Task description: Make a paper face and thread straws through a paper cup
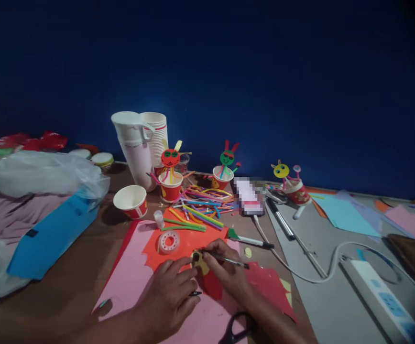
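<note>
My right hand (pixel 227 273) is closed around a slim dark pen (pixel 234 262), its tip end over a small yellow paper piece (pixel 203 267) with dark marks. My left hand (pixel 169 296) has its fingertips on the left edge of that piece. A black pen cap (pixel 195 293) pokes out between its lower fingers. Beneath both hands lie orange paper (pixel 150 248) and a pink sheet (pixel 128 282). A roll of clear tape (pixel 169 242) rests just beyond my left hand. Black-handled scissors (pixel 234 327) lie partly under my right forearm.
Coloured straws (pixel 203 210) lie ahead, near paper cups with paper-faced figures (pixel 170 157). An open paper cup (pixel 131 200) and a white flask (pixel 137 157) stand left of them. A phone (pixel 249 196), its cable, and a power strip (pixel 383 296) are to the right.
</note>
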Available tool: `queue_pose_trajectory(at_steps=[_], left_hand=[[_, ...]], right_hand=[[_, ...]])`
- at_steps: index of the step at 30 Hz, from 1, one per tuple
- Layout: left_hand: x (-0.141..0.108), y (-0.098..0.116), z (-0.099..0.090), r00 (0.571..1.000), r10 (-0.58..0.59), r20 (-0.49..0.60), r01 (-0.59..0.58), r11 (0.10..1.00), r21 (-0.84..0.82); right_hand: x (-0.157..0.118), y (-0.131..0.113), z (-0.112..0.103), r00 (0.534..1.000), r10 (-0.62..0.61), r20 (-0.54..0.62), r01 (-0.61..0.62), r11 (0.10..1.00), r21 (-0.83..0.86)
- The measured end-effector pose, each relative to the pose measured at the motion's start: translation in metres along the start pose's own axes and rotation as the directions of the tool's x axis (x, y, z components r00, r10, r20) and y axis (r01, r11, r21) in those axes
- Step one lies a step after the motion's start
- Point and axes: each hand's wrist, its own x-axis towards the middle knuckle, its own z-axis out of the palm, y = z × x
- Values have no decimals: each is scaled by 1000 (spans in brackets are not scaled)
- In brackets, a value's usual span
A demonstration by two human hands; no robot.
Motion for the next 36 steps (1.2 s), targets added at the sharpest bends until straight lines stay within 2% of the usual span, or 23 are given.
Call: queue_pose_trajectory(at_steps=[9,16,24,27,36], left_hand=[[3,1,-6,1000,26,-8,-26,1000,4],[2,1,-6,1000,16,9,-16,999,39],[2,0,-3,1000,-5,19,5,1000,-20],[2,-1,-3,999,-4,41,5,1000,-30],[2,-3,0,999,3,34,-3,1000,-11]], right_hand=[[-1,-11,-3,1000,13,11,-13,999,-39],[0,-6,-4,1000,5,8,-4,994,-106],[-2,-8,-5,998,58,-36,-61,994,-90],[-1,-9,-6,996,64,-60,-71,988,-135],[0,-10,-8,999,30,-16,-33,971,-235]])
